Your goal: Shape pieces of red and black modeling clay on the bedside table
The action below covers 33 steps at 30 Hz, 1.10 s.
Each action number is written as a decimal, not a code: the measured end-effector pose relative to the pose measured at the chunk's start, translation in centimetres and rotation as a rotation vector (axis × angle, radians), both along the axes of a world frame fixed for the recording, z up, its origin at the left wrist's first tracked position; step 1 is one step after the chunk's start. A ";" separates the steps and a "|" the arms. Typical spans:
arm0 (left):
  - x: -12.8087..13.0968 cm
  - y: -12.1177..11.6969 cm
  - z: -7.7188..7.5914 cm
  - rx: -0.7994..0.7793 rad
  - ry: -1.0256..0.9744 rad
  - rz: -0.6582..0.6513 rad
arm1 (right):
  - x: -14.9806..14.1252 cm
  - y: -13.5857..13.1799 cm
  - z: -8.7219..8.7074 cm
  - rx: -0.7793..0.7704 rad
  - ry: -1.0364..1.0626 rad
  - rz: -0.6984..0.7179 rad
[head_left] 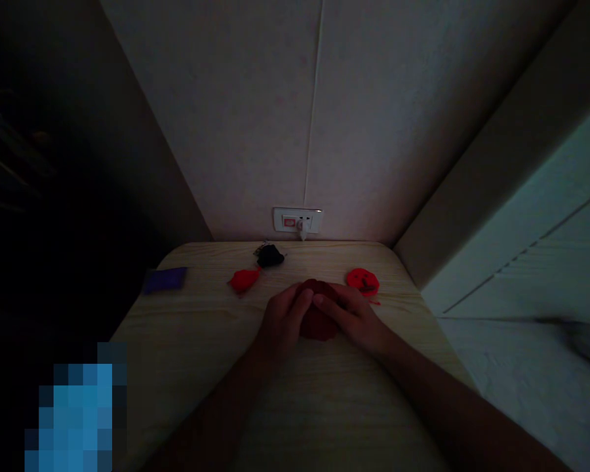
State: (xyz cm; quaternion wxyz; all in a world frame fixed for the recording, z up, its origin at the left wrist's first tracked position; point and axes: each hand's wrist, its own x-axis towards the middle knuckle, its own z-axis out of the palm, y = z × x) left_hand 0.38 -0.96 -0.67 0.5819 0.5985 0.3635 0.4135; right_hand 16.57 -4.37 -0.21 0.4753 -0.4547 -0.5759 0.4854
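Observation:
A dark red soft piece (317,322), like knitted fabric, lies on the light wooden table (211,354). My left hand (284,320) rests on its left side and my right hand (350,316) on its right side, fingers curled over it and meeting at the top. Both hands press or grip the piece; the dim light hides the finer detail. A round red piece (362,281) lies just beyond my right hand. A smaller red piece (244,280) lies beyond my left hand.
A black object (270,256) sits near the table's back edge, below a wall socket (297,220). A purple flat item (166,280) lies at the left edge. Walls close in the table at back and both sides. A pale surface (521,367) is at right.

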 end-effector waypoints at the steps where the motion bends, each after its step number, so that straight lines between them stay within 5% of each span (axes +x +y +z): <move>1: 0.0 0.0 0.0 0.026 0.029 -0.003 | 0.0 0.0 0.0 -0.005 0.000 0.001; 14: -0.1 -0.2 0.3 0.054 0.145 0.108 | 0.0 -0.1 0.3 -0.057 -0.014 0.006; 20: 0.0 0.0 0.3 -0.033 0.014 0.098 | 0.5 0.0 0.8 0.035 -0.196 0.010; 28: -0.2 -0.2 1.1 0.218 0.211 0.110 | 0.2 -0.1 0.6 0.078 -0.315 0.001; 33: 0.0 -0.2 0.6 0.128 0.144 0.109 | 0.1 -0.2 0.5 0.040 -0.237 -0.059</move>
